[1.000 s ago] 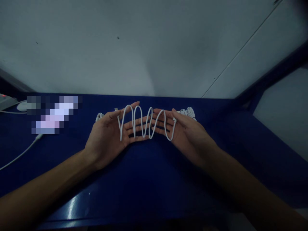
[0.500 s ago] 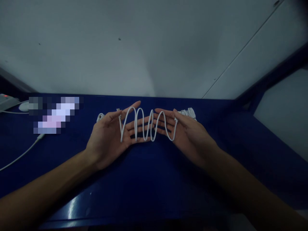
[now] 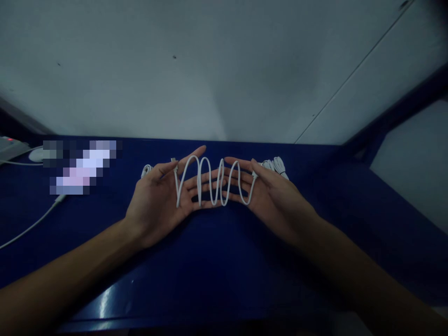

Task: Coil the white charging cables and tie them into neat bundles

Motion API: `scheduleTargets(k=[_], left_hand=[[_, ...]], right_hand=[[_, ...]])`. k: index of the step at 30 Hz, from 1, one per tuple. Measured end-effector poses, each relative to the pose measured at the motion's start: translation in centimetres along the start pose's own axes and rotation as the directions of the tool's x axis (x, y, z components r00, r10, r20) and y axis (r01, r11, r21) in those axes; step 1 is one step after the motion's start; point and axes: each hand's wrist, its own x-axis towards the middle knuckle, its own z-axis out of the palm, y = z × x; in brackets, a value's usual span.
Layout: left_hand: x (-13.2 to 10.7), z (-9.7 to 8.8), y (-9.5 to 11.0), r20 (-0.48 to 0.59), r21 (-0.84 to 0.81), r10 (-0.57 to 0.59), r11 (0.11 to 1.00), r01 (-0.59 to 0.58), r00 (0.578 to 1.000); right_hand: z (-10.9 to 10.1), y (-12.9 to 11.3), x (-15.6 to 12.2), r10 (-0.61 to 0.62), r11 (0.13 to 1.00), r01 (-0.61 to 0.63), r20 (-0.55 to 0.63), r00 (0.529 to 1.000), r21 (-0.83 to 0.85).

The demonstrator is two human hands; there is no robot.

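Held cable (image 3: 199,191): smooth white sheath, plastic in look, low sheen; plug (image 3: 173,161) at its left end, metallic-looking tip. Bundled cable (image 3: 277,164): likewise smooth, plastic-looking. Tabletop (image 3: 196,270): smooth, glossy blue, catching a bright streak of light. Wall panel (image 3: 140,84): matt pale grey, lightly specked.

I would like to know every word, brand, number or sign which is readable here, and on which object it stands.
None: no text can be read.
White cable in loops: no marking visible; any print on its left plug would be too small.
Bundled white cable behind the right hand: too small to tell.
Bright patch at left: pixelated, unreadable.
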Motion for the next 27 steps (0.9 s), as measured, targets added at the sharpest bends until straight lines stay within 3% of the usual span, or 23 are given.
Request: scheduleTargets(k=[7, 14, 18, 27], left_hand=[[0.06, 0.27, 0.05, -0.029, -0.029, -0.001, 1.000, 0.000, 1.000], [0.09, 0.41, 0.05, -0.028, -0.043, 0.007, 0.999, -0.008, 1.000], [0.17, 0.45, 0.09, -0.022, -0.046, 0.009, 0.999, -0.010, 1.000], [0.15, 0.62, 0.16, -0.011, -0.056, 0.002, 0.998, -0.003, 1.000]], right_hand=[[-0.16, -0.14, -0.11, 0.045, 0.999, -0.046, 0.052, 0.998, 0.025], [0.00, -0.12, -0.11, 0.080, 0.996, -0.080, 0.009, 0.997, 0.040], [-0.19, -0.11, 0.01, 0.101, 0.994, -0.103, 0.063, 0.993, 0.030], [-0.02, -0.41, -0.17, 0.063, 0.998, -0.062, 0.082, 0.995, -0.023]])
